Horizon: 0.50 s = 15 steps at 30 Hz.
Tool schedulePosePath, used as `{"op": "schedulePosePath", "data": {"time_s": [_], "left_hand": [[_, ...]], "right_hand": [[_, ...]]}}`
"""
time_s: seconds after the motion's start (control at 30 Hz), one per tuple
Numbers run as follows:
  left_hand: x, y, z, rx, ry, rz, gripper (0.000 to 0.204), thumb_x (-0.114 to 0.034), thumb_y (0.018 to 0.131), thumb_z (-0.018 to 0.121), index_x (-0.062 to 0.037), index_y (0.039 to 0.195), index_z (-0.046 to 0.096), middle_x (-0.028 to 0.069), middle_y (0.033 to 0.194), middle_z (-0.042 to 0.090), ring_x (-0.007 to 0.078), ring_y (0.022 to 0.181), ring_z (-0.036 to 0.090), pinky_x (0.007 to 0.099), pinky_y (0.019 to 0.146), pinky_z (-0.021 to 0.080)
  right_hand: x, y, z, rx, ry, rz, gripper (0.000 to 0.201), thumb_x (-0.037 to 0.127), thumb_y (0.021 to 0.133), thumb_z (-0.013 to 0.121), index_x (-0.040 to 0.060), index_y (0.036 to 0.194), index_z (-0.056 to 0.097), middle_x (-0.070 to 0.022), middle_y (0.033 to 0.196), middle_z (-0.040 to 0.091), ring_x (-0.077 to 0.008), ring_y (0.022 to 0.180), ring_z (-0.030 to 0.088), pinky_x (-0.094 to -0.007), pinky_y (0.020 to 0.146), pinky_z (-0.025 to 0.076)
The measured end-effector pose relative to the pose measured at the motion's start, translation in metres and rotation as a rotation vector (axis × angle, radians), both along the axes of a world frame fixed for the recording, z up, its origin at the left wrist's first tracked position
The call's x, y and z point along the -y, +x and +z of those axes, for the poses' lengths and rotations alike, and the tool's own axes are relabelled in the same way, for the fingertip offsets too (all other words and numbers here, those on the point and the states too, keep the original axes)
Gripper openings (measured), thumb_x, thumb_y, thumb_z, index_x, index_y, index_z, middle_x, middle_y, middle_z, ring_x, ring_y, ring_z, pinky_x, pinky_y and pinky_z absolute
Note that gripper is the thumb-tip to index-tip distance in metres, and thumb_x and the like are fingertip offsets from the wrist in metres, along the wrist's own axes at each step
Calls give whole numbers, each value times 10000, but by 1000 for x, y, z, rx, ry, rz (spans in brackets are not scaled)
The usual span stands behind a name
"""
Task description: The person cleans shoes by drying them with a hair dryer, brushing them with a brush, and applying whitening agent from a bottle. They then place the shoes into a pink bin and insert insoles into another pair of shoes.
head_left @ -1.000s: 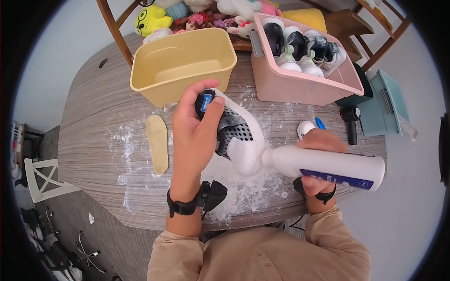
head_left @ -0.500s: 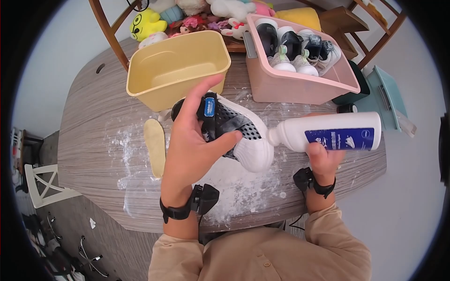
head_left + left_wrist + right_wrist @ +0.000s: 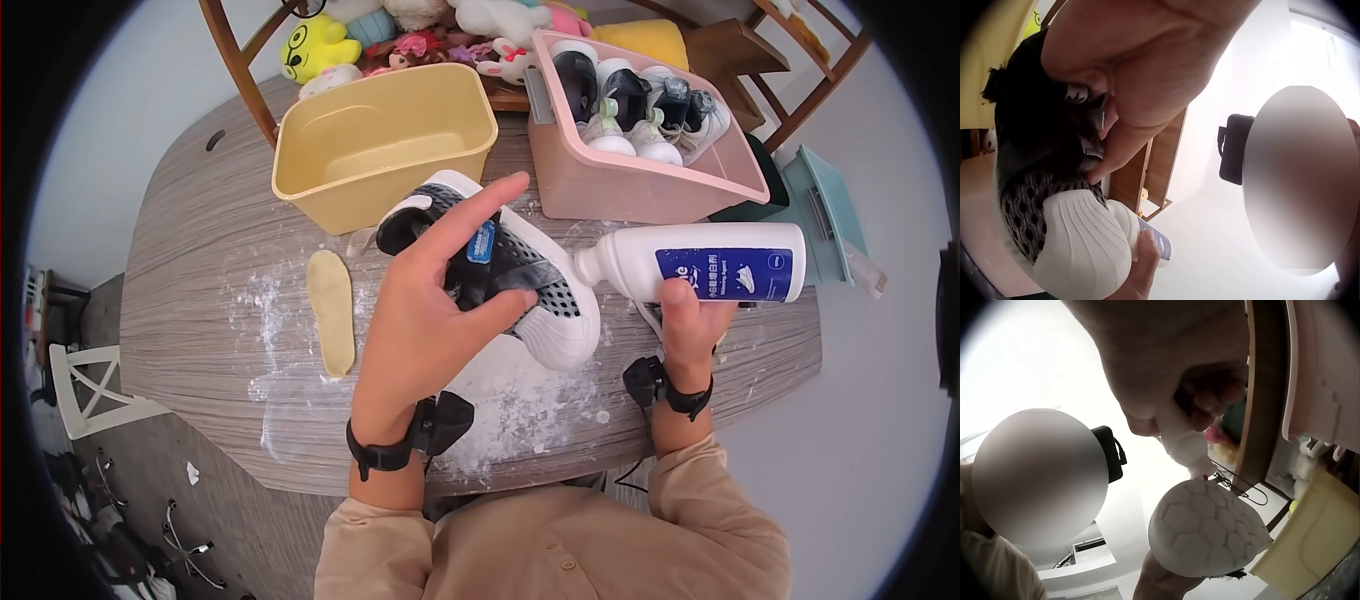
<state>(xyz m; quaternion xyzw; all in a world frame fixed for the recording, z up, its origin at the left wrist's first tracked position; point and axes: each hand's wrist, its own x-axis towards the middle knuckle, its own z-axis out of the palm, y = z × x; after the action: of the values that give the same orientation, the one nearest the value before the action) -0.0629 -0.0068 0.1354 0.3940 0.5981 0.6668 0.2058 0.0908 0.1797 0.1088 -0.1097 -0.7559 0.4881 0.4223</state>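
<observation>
My left hand (image 3: 415,320) grips a black-and-white sneaker (image 3: 562,335) from the near side, its thumb over the mesh upper and its index finger stretched across the tongue. The white ribbed toe (image 3: 1085,240) points toward me and to the right. In my right hand (image 3: 690,335) is a white bottle of whitening agent (image 3: 720,262) with a blue label, lying nearly level. The nozzle meets the sneaker's edge near the toe. From below, the right wrist view has the bottle neck (image 3: 1185,447) against the rim of the hexagon-patterned sole (image 3: 1200,528).
A cream insole (image 3: 332,315) lies left on the table (image 3: 200,260), which has white smears. Behind stand a yellow bin (image 3: 340,205) and a pink bin (image 3: 640,195) holding several shoes. A teal container (image 3: 830,215) stands at the right, plush toys (image 3: 320,50) at the back.
The sneaker has turned so its upper faces up more, and it has moved slightly right. The bottle has rolled so its label faces up, and its base has risen. The nozzle stays by the toe.
</observation>
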Motion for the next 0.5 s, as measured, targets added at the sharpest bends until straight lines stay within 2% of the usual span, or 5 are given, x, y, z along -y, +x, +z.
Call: {"op": "schedulePosePath", "data": {"time_s": [0.07, 0.17, 0.2, 0.33, 0.5], "left_hand": [[0, -2, -4, -168, 55, 2, 899, 93, 605, 756, 5, 1414, 375, 111, 1367, 444, 164, 1194, 467, 294, 984, 431], [0, 5, 1, -141, 71, 21, 946, 27, 619, 738, -89, 1457, 314, 118, 1475, 384, 284, 1332, 404, 335, 1068, 339], [1, 3, 2, -217, 18, -7, 1030, 13, 608, 755, -100, 1486, 228, 121, 1517, 305, 326, 1367, 342, 355, 1084, 326], [-7, 5, -3, -384, 13, 38, 1068, 11, 608, 760, -107, 1498, 180, 122, 1526, 282, 341, 1358, 350, 365, 1067, 347], [-7, 2, -5, -316, 17, 67, 1005, 41, 634, 702, -112, 1493, 204, 130, 1505, 326, 346, 1328, 396, 348, 1035, 379]], "right_hand": [[1, -3, 1, -37, -17, -7, 675, 420, 790, 747, -22, 1212, 460, -81, 1057, 593, -164, 936, 585, -306, 834, 482], [2, -8, 4, -96, -24, -60, 676, 410, 794, 742, -18, 1227, 450, -80, 1069, 588, -161, 943, 582, -305, 842, 478], [1, -8, 5, -100, -30, -64, 675, 404, 795, 741, -17, 1232, 446, -80, 1075, 586, -160, 947, 581, -304, 845, 476], [-10, -2, 1, -47, -17, -18, 662, 384, 796, 741, -14, 1236, 447, -77, 1082, 582, -158, 953, 579, -301, 851, 472], [-7, -2, 6, -18, -32, -32, 624, 370, 792, 745, -11, 1208, 477, -64, 1060, 589, -150, 936, 574, -300, 840, 471]]}}
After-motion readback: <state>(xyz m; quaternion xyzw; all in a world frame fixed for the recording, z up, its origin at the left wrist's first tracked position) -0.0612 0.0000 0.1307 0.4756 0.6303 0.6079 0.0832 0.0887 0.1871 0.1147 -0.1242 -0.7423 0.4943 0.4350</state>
